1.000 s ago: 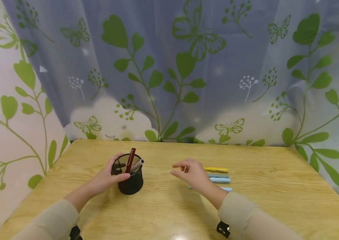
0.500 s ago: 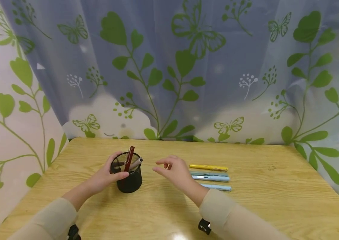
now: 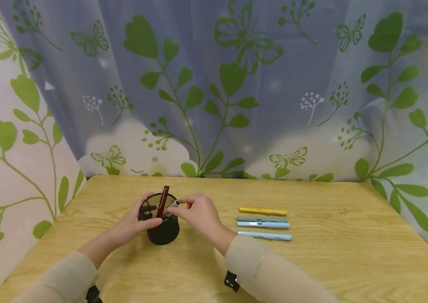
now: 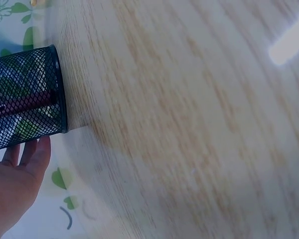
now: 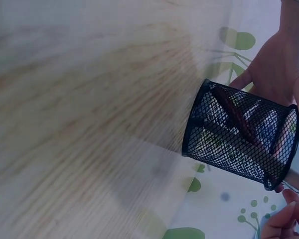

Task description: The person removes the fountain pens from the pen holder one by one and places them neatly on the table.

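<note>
A black mesh cup (image 3: 163, 232) stands at the left of the table, with a dark red pen (image 3: 163, 201) leaning upright in it. My left hand (image 3: 127, 225) grips the cup's left side, thumb across the near rim. At the right rim, my right hand (image 3: 200, 213) pinches a light grey pen (image 3: 171, 207) near its top end, the rest of it inside the cup. In the right wrist view the grey pen (image 5: 295, 179) sticks out of the cup's mouth by the right fingertips. Other dark pens in the cup are partly hidden.
To the right on the wooden table (image 3: 331, 244) lie a yellow pen (image 3: 262, 211), a grey-green pen (image 3: 261, 219) and two light blue pens (image 3: 264, 236), roughly parallel. A patterned curtain (image 3: 236, 126) hangs behind the table's far edge.
My right hand has moved left from beside the lying pens to the cup and now pinches the grey pen. The left hand has stayed on the cup.
</note>
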### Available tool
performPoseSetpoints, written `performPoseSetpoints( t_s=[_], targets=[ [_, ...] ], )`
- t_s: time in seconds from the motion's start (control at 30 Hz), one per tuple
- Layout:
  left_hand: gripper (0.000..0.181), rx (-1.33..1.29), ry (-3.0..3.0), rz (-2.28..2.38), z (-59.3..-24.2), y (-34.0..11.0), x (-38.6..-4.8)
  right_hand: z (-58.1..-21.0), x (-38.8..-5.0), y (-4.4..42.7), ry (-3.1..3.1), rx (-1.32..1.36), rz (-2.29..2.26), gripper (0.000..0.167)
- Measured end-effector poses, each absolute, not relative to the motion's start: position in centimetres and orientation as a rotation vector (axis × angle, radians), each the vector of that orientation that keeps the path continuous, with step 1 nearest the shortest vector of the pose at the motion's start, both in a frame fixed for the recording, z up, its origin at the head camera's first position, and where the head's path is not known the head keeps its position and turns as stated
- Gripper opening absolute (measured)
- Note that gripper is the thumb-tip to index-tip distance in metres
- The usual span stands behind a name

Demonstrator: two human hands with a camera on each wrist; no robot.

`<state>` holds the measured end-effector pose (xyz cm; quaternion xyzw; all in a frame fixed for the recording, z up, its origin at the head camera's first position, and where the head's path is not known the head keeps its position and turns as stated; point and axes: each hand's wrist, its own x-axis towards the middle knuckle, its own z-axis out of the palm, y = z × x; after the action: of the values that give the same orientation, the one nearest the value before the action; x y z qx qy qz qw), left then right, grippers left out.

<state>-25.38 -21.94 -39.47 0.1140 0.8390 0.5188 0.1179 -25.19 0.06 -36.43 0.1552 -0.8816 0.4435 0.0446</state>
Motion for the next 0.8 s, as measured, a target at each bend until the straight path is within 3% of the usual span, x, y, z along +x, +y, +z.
performPoseSetpoints(
  t_s=[0.13, 0.43, 0.8],
  targets=[
    [0.082, 0.314, 2.462, 1.5, -39.4, -21.8, -25.2, -36.4, -25.4, -0.4, -2.726, 0.434, 1.358, 0.043],
    [0.081, 0.309, 2.503, 1.467, -39.6, -22.0, -25.3, -36.3, -25.4, -0.5, -2.688, 0.536, 1.243, 0.026],
    [0.082, 0.324, 2.482, 1.483, -39.6, -22.1, -25.4, -34.5, -25.3, 1.4, -2.634, 0.626, 1.178, 0.021]
  ],
)
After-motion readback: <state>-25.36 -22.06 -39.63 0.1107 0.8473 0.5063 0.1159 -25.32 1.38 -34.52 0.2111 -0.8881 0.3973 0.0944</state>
